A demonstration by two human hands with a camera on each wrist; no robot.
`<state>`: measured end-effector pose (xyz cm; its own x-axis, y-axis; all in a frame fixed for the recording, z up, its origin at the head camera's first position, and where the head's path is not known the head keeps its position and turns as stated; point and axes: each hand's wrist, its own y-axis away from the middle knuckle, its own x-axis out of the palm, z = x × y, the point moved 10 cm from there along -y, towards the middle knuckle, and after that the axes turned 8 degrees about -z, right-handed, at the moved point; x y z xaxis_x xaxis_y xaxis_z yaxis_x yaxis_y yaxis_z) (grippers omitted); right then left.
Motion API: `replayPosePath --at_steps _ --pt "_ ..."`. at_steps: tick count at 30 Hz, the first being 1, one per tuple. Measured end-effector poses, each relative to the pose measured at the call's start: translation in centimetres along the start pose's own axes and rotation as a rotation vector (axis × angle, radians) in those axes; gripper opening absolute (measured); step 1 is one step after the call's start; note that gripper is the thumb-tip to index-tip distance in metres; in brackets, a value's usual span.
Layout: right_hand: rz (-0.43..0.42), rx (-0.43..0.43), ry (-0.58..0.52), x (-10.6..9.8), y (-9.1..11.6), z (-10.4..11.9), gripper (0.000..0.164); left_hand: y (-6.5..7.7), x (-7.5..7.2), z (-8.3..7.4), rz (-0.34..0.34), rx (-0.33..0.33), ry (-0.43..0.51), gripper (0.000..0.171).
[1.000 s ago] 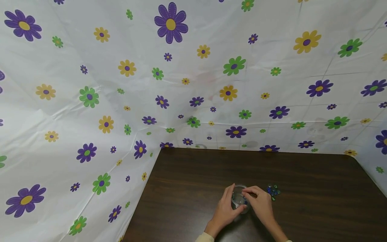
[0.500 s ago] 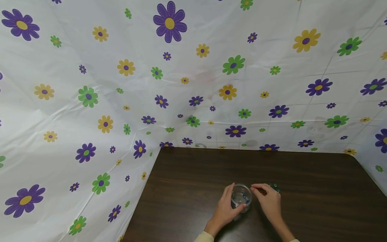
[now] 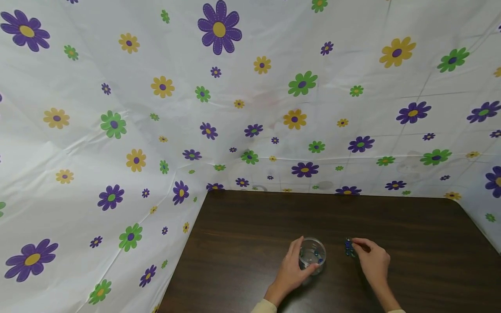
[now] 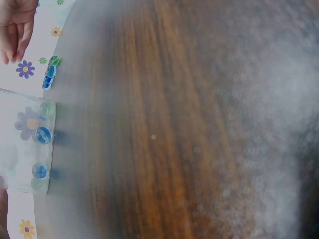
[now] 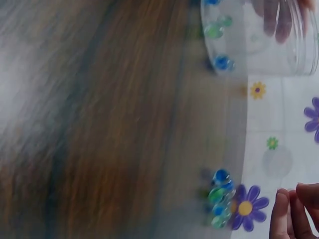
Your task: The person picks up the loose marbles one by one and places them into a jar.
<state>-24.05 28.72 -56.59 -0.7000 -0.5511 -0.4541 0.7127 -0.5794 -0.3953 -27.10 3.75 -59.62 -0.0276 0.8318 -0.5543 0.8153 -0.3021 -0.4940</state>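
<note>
"What is being gripped?"

"A clear jar (image 3: 313,252) is being grasped by the left hand (image 3: 288,271), at the jar's eight o'clock."

"Why there?"

"Presumably it is being steadied upright on the table (image 3: 254,226) while its mouth is being left uncovered. A few blue and green marbles (image 5: 224,62) are being contained at its bottom."

"And the right hand (image 3: 373,261)?"

"Nothing is being seen in its grasp. The fingers are being held loosely bent at the jar's three o'clock, the tips close together, probably because small pieces are being dealt with."

"Where are those being kept?"

"A loose cluster (image 5: 221,199) is being kept between the jar's two and three o'clock, near the right fingertips, likely for easy reach."

"Farther out?"

"At twelve o'clock, behind the table, a flowered sheet (image 3: 235,87) is being hung, perhaps as a screen."
</note>
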Motion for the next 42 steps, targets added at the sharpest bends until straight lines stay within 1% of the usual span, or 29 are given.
replayPosePath --at_steps 7,19,24,30,35,42 --pt "0.024 0.060 0.060 -0.2 0.0 -1.8 0.009 0.0 0.1 0.2 0.018 -0.030 0.006 0.083" --pt "0.095 0.094 0.119 0.4 0.2 -3.6 0.011 0.1 0.0 0.1 0.014 -0.034 -0.003 0.082" --pt "0.115 0.075 0.143 0.8 0.4 -4.0 0.009 0.0 0.0 0.1 0.021 -0.042 0.002 0.082" --pt "0.135 0.038 0.141 1.2 0.6 -4.1 0.010 0.1 0.1 0.1 0.031 -0.046 -0.009 0.082" --pt "0.158 0.017 0.141 1.4 0.7 -4.0 0.011 0.1 0.1 0.1 0.026 -0.042 -0.007 0.082" --pt "0.181 0.011 0.154 1.7 0.8 -4.1 0.012 0.0 -0.1 0.0 0.021 -0.040 -0.011 0.082"
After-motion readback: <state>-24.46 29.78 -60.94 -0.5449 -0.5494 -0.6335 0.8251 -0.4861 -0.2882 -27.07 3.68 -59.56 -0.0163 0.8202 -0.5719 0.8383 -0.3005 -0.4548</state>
